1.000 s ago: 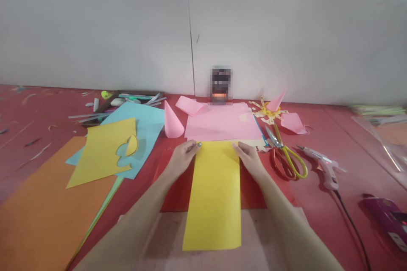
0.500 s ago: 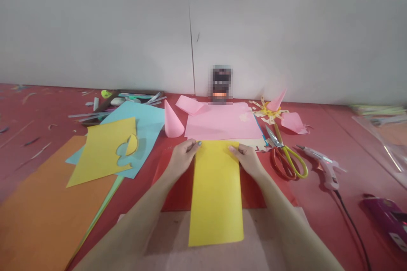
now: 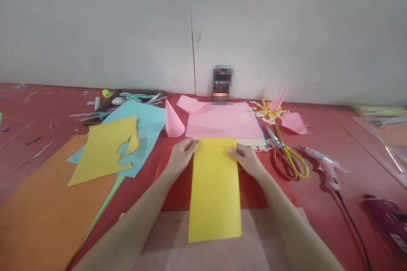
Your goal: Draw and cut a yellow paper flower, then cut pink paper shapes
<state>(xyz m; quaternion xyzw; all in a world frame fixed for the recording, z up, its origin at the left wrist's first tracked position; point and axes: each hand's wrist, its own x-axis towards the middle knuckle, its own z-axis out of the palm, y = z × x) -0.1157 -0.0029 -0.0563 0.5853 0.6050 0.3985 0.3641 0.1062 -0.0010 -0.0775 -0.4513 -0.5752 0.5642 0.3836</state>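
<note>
Forearms (image 3: 143,211) are reaching forward along both sides of the yellow sheet (image 3: 214,190), elbows out of view. The left hand (image 3: 182,154) is pinching its far left corner, thumb on top, while the right hand (image 3: 249,159) is gripping its right edge just short of the far corner, thumb pressing on the face; both hands are closing on the paper, other fingers partly hidden. The sheet's near edge is ending over a pale board (image 3: 168,235). Beyond the sheet, a wall (image 3: 270,42) is bounding the worktop (image 3: 321,127). Scissors (image 3: 279,144) are lying right of the sheet, near the right hand, and a pink cone (image 3: 174,123) is standing beyond its far left corner, near the left hand. Farther left beyond the sheet, a dark-rimmed tray (image 3: 109,102) is holding pen-like items (image 3: 140,96) and a whitish rounded item (image 3: 118,101); a blue sheet (image 3: 149,135) is partly covering it.
</note>
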